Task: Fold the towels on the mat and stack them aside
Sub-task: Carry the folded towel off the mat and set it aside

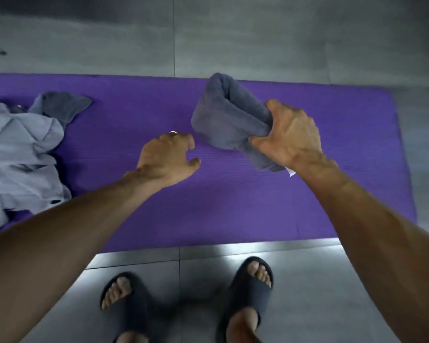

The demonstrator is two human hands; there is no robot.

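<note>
Since the purple mat (233,206) takes up most of the view, start there: it lies across grey floor tiles (233,40), with your slippers (248,293) at its near edge. Over at the left end sits a heap of unfolded towels (22,149), pale ones with a darker grey one on top, so I'd say most of the job is left. Your right hand (287,134) grips one folded grey towel (228,115) above the mat's right half, not set aside yet. Your left hand (166,157) hovers loosely curled, holding nothing.
</note>
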